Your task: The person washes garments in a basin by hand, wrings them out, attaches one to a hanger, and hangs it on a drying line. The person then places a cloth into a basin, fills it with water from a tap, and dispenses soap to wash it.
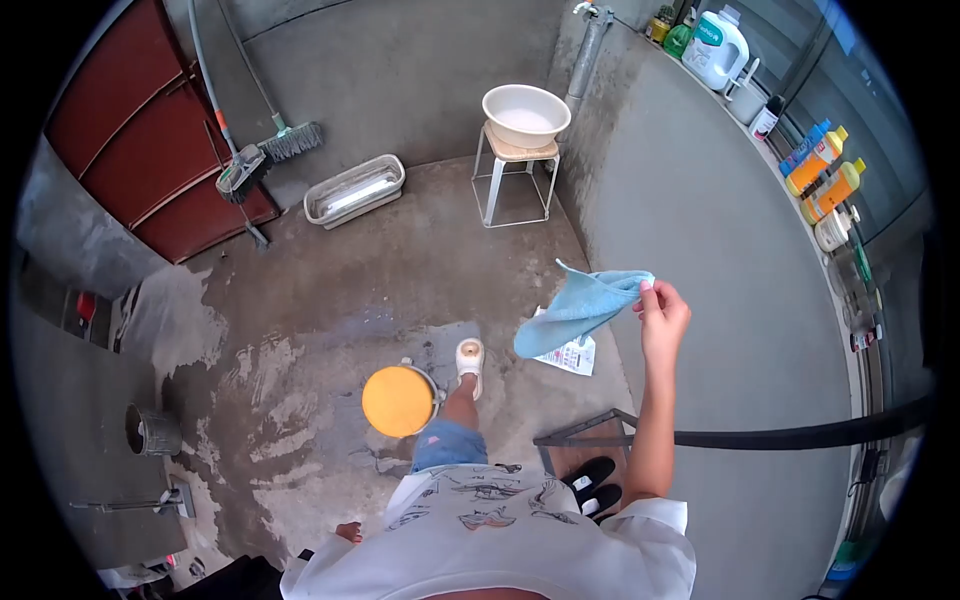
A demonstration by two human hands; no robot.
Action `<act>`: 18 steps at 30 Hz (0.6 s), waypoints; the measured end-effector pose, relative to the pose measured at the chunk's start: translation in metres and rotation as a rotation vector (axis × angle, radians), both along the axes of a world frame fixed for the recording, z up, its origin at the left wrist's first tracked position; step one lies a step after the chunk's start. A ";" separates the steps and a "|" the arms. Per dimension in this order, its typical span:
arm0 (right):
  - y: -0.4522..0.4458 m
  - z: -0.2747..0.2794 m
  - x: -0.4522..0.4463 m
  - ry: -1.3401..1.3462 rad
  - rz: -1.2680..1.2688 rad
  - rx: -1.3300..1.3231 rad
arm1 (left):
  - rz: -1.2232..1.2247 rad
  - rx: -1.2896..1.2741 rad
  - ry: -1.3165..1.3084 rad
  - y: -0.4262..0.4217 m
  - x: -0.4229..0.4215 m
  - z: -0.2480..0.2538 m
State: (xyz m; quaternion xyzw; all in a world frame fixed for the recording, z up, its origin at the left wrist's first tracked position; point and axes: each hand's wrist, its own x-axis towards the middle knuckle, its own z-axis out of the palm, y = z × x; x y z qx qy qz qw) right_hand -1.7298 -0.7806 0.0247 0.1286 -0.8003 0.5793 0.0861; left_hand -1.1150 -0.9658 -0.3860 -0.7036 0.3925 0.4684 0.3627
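My right hand [663,318], raised at the right, pinches a corner of a light blue cloth [585,308] between thumb and fingers. The cloth hangs folded to the left, above a white printed packet [574,357] on the floor and partly covering it. My left hand [350,532] shows only as a small bit beside the shirt. Its fingers are too small and hidden to read. Ahead of me stands a yellow round-topped stool or bucket [398,402], next to my foot in a white slipper [469,362].
A white basin [526,112] rests on a stool [512,152] by the wall. Nearby lies a long plastic tub [355,192]. Brushes [290,140] lean near a red door [140,120]. Bottles [818,162] line the right ledge. Black shoes [592,484] sit on a rack by my right arm.
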 end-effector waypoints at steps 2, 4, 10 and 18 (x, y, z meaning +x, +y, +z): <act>-0.044 0.029 -0.066 0.067 -0.013 -0.192 | 0.068 -0.003 0.035 -0.036 -0.081 -0.019; -0.086 0.062 -0.136 0.164 0.014 -0.390 | 0.119 -0.076 0.171 -0.083 -0.185 -0.040; -0.206 0.147 -0.340 0.243 0.141 -0.428 | -0.043 -0.349 1.134 -0.254 -0.597 0.115; -0.355 0.136 -0.570 0.223 0.311 -0.446 | -0.073 -0.553 1.297 -0.407 -0.848 0.158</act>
